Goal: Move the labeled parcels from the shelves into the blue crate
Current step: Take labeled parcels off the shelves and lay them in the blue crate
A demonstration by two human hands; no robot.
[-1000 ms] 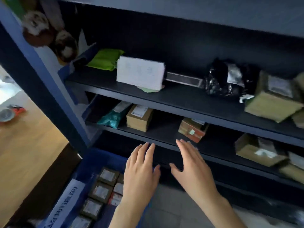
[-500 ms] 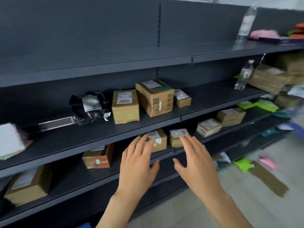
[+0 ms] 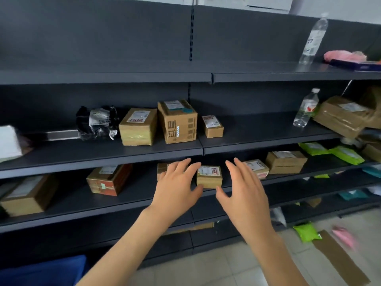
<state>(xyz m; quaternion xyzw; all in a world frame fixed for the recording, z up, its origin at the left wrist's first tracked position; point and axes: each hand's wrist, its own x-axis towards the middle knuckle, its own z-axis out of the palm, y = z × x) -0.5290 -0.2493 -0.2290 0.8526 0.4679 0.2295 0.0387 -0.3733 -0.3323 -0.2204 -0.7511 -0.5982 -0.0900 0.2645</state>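
**Hands either side of one small parcel, nothing held**

Your dark shelves (image 3: pixel 257 129) are full of labeled boxes, and the blue crate (image 3: pixel 41 271) peeks in at the bottom-left corner. Your left hand (image 3: pixel 175 190) and right hand (image 3: pixel 243 193) have fingers (image 3: pixel 241 168) spread wide, empty. The small parcel (image 3: pixel 209 176) sits between them at the lower shelf's front edge.

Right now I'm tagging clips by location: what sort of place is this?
Probably a parcel pickup or sorting room: dark metal shelving holds labeled cardboard boxes and green mailer bags.
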